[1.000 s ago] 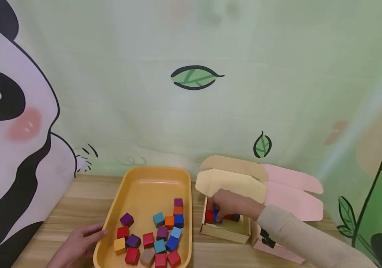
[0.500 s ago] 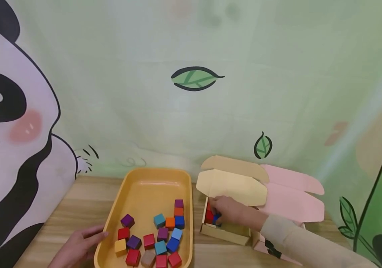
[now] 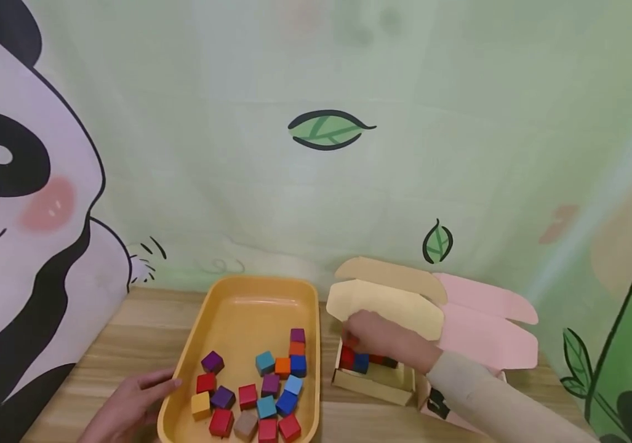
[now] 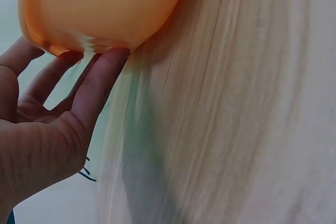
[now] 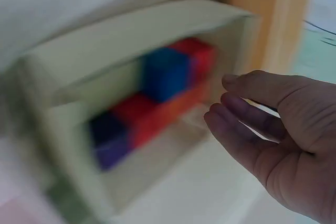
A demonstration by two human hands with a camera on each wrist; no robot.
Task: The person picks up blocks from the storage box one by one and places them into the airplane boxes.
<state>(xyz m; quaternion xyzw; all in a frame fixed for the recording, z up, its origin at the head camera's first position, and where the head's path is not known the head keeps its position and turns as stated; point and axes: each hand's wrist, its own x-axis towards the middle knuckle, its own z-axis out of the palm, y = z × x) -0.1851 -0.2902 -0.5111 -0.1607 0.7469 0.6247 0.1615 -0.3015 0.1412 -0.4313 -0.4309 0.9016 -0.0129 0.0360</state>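
Observation:
My left hand (image 3: 130,403) touches the outer left side of a yellow tray (image 3: 194,332) with its fingertips. Colored cubes lie in the tray's nearer half, among them a purple cube (image 3: 213,362) and a red cube (image 3: 221,423). Over a small cream cardboard box (image 3: 373,386) hovers my right hand (image 3: 384,338). In the right wrist view its fingers are loosely bent, apart from the cubes and holding nothing. Inside that box stand a blue cube (image 5: 167,74), red cubes (image 5: 199,56) and a dark purple cube (image 5: 109,137), blurred in that view.
A pink box (image 3: 460,421) stands right of the cream one, partly behind my sleeve, with a black patch on its side. Both lids, cream (image 3: 384,304) and pink (image 3: 487,329), are folded back toward the printed wall cloth (image 3: 238,184). Wood-grain tabletop (image 3: 133,326) shows around the tray.
My right hand lowers into the cream box, then lifts clear of the blue cube, which now shows beside the red ones. The left hand stays at the tray.

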